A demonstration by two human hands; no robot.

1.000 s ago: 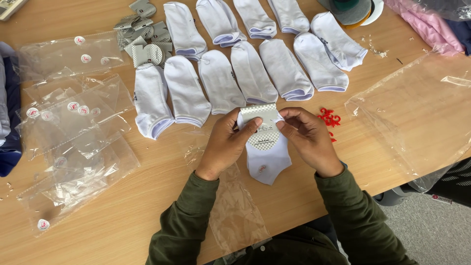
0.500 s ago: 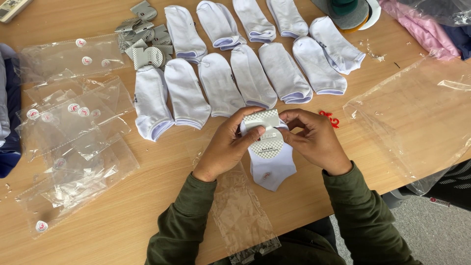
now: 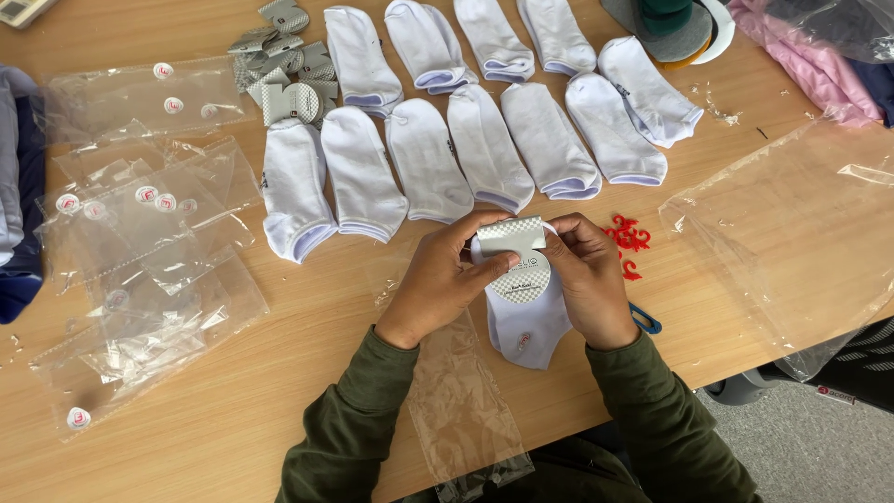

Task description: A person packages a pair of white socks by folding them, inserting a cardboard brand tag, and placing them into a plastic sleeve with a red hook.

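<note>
resting between both hands: white sock

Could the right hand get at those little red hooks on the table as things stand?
Probably yes. The red hooks lie bare on the table just beside the right hand, with nothing between. But that hand and the left hand both grip the white sock by its card band, so it must let go first.

Bright even light, soft shadows, sharp focus, slight plastic glare
</note>
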